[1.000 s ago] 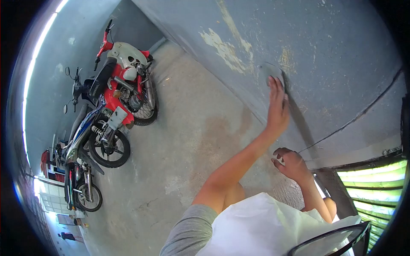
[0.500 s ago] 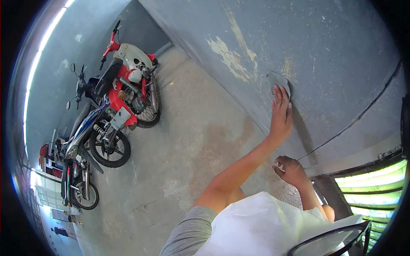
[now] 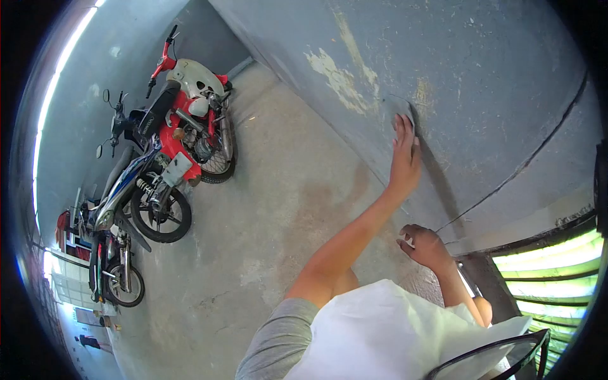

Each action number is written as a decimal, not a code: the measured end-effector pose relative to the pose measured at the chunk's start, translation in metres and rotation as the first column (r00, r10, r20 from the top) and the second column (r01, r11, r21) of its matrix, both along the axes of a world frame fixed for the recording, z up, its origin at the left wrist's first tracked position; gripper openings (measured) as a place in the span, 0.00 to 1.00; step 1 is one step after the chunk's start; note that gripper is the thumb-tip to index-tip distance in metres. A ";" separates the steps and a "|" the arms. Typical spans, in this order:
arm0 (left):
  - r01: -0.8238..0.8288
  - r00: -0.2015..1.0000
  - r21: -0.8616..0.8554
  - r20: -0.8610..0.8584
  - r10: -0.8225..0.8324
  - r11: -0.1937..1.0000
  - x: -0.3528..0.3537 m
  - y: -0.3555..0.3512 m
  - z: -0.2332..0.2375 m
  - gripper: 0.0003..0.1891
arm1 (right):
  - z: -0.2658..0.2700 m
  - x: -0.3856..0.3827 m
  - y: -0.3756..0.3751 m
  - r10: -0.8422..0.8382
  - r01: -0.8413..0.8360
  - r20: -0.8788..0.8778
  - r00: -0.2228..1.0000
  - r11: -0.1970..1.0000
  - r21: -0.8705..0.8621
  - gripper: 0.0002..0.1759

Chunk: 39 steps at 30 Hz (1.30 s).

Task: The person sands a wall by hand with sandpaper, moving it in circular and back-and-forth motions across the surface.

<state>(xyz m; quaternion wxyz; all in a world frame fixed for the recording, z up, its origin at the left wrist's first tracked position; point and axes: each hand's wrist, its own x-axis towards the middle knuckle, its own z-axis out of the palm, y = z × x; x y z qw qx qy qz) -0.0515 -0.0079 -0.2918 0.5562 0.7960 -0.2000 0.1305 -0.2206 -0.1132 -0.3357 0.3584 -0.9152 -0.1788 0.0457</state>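
My left hand (image 3: 405, 155) lies against the grey wall (image 3: 500, 120), fingers stretched over a thin grey sheet that looks like sandpaper (image 3: 401, 104). The sheet sits between the fingertips and the wall, its upper part sticking out past them. Scraped, pale yellowish patches (image 3: 339, 79) mark the paint up and to the left of that hand. Lower down, my right hand (image 3: 429, 248) hangs near the bottom of the wall with loosely curled fingers. There is a gap between its thumb and fingers, and I see nothing in it.
Several motorcycles stand on the left, among them a red and cream one (image 3: 190, 120) and a blue and silver one (image 3: 136, 190). Concrete floor (image 3: 266, 209) lies between them and the wall. A slatted opening (image 3: 551, 272) is at lower right. A person (image 3: 92, 342) is far off at lower left.
My left hand and the sandpaper have slid a little left along the wall, toward the pale patches. My right hand keeps its curled pose. The whole view has shifted slightly.
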 end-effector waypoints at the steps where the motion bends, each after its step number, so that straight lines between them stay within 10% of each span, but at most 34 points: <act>1: 0.004 1.000 -0.037 -0.020 -0.005 0.999 0.003 0.004 0.002 0.32 | 0.004 -0.001 0.002 0.004 -0.004 -0.025 1.000 1.000 -0.006 0.15; 39: 0.016 1.000 0.030 -0.001 -0.016 0.999 -0.029 -0.017 -0.004 0.34 | -0.030 0.004 0.024 0.051 -0.078 -0.130 0.990 0.975 -0.210 0.19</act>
